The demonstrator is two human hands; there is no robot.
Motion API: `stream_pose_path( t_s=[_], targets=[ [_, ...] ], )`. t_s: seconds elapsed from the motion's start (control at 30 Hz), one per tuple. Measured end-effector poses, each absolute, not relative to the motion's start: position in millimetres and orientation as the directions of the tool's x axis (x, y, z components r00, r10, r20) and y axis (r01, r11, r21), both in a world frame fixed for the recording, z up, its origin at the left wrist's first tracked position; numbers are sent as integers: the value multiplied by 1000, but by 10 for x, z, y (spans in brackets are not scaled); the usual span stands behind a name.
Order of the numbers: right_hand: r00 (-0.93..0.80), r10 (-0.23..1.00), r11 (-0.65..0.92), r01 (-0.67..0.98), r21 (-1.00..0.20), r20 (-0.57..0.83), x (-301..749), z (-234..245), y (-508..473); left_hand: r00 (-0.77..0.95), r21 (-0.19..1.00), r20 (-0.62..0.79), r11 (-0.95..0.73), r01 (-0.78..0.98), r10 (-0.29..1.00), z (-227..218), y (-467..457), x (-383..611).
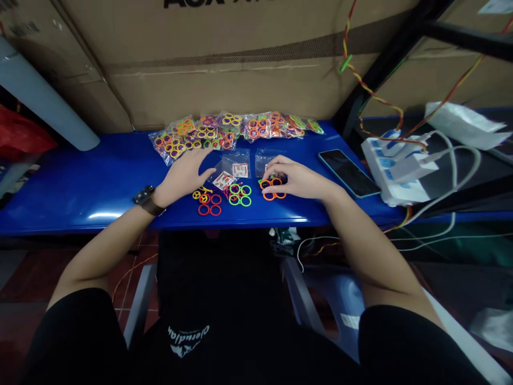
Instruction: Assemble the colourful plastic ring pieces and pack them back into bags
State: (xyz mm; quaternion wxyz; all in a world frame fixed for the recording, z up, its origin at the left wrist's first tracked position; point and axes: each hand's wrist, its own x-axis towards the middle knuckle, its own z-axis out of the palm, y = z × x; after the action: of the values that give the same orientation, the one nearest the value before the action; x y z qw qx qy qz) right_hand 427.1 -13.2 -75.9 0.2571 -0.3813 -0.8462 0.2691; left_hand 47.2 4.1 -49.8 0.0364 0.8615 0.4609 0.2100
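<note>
My left hand [187, 174], a dark watch on its wrist, lies with fingers stretched and thumb apart, holding nothing, beside clear plastic bags. At the bench's front side, my right hand [298, 178] curls its fingers and thumb round an orange four-ring piece [269, 195]; small dark and green bits show under the fingers. Left of it lie a green four-ring piece [245, 201] with pinkish-red bits beside it, a red four-ring piece [204, 209] and small yellow wheel-like parts [196, 195]. Flat behind these is a clear bag with a printed red-and-white card [240, 170].
Filled bags of coloured rings [206, 131] line the back of the blue bench [92, 184], against a large cardboard box [224, 91]. To the right are a phone [348, 172] and a white power strip [387, 171] with cables. A grey tube [48, 101] leans at left.
</note>
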Motion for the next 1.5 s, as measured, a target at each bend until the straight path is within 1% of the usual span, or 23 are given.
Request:
stream_pose_path(
  t_s=[0.03,0.1,0.13,0.17,0.23,0.33,0.43,0.53,0.7,0.73,0.8,0.87,0.9,0.97,1.0,1.07,1.17,1.27,1.4,1.5],
  targets=[
    [-571,788,559,508,-655,230,4266,-752,-138,447,344,320,-542,767,835,-510,162,469],
    [-559,797,550,514,-658,230,4261,-739,-150,386,541,213,-437,718,898,-561,383,481],
    [-554,800,548,520,-656,229,4260,-734,-155,364,620,161,-381,686,917,-597,471,494],
    [-552,802,546,525,-653,228,4261,-731,-160,358,675,120,-340,654,926,-635,540,508],
    [-551,805,544,534,-647,222,4266,-731,-164,374,745,72,-299,596,925,-700,617,533],
    [-554,801,550,528,-647,229,4284,-743,-158,401,777,62,-296,555,914,-734,621,537],
    [-550,801,552,523,-649,238,4308,-748,-151,383,750,65,-298,590,922,-691,570,484],
    [-546,806,541,519,-662,230,4326,-723,-156,318,674,78,-285,682,945,-618,507,370],
    [-558,803,530,506,-680,211,4347,-649,-172,228,473,133,-264,841,965,-519,343,145],
    [-559,804,527,510,-680,203,4355,-636,-172,223,427,156,-270,863,962,-501,293,120],
    [-551,810,522,519,-677,202,4375,-611,-173,223,342,251,-302,890,942,-463,163,107],
    [-537,818,513,521,-682,205,4399,-581,-179,256,276,373,-370,887,892,-425,-6,148],
    [-529,826,498,525,-690,194,4411,-563,-184,295,255,411,-420,871,863,-411,-104,184],
    [-515,846,445,536,-717,140,4432,-526,-201,433,210,427,-553,806,794,-403,-308,267],
    [-508,855,413,540,-733,108,4440,-508,-211,522,190,405,-628,755,750,-412,-405,305],
    [-493,868,358,532,-767,63,4450,-479,-229,661,171,341,-736,655,668,-455,-561,358],
    [-462,884,316,480,-818,71,4457,-460,-247,743,176,254,-785,594,620,-548,-655,359],
    [-419,900,307,414,-857,120,4467,-462,-254,728,216,207,-756,618,654,-605,-615,294],
    [-345,918,325,365,-872,197,4490,-483,-253,666,296,212,-697,653,715,-565,-570,200],
    [-272,931,333,359,-872,244,4502,-515,-227,632,298,223,-669,681,742,-437,-574,201]
  ],
)
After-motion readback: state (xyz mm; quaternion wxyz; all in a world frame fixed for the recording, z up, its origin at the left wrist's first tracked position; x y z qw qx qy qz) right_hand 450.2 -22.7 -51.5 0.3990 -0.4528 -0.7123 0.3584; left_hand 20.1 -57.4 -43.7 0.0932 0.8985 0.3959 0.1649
